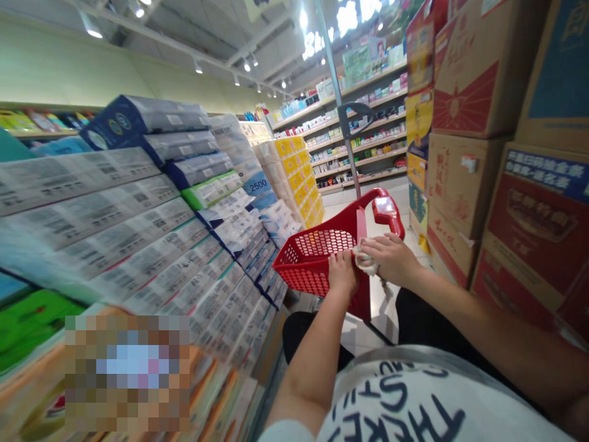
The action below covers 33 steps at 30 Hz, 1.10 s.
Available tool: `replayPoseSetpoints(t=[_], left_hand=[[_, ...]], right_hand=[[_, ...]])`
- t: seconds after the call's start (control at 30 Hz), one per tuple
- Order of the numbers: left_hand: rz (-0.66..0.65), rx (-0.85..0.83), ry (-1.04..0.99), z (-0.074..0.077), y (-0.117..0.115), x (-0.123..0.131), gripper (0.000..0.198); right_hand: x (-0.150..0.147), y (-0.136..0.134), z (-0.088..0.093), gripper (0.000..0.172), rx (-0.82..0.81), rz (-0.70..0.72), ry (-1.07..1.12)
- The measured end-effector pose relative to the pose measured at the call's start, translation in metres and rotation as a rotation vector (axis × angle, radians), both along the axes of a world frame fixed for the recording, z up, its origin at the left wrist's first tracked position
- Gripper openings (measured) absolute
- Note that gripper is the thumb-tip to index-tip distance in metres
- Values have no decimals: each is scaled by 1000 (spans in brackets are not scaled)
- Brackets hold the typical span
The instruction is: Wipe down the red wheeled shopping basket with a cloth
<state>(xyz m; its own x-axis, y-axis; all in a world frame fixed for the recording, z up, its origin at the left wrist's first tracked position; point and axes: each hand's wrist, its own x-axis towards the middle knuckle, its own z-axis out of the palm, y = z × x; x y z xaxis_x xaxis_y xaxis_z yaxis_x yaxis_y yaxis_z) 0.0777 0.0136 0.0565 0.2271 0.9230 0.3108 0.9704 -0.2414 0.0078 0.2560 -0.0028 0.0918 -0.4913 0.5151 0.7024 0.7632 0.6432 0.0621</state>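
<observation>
A red plastic shopping basket (pixel 317 255) with a raised handle stands on the aisle floor in front of me. My left hand (pixel 342 272) is closed over the basket's near rim. My right hand (pixel 391 258) sits just right of it, fingers curled on a crumpled white cloth (pixel 365 261) pressed against the basket's edge below the handle (pixel 389 212).
Stacked packs of tissue paper (pixel 151 245) fill the shelves on my left. Tall piles of cardboard boxes (pixel 497 172) line the right. Yellow packages (pixel 299 178) and stocked shelves (pixel 363 147) lie farther down the aisle, past a grey pole (pixel 343 116).
</observation>
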Motion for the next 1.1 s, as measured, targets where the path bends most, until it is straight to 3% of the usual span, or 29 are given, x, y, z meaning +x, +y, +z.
replayPoseSetpoints(t=[0.23,0.63,0.97,1.1], left_hand=[[-1,31,4,0,-2,0,54],[3,26,97,-1,5,6,47],[23,15,79,-1,3,4,46],[50,-4,36,1,2,3,50]], right_hand=[[12,1,-3,28,35,12,90],[-25,4,-5,23,8,-197,17],[-14,3,-2,28,-20,-91,-38],[-1,5,-3,29,1,-39,60]])
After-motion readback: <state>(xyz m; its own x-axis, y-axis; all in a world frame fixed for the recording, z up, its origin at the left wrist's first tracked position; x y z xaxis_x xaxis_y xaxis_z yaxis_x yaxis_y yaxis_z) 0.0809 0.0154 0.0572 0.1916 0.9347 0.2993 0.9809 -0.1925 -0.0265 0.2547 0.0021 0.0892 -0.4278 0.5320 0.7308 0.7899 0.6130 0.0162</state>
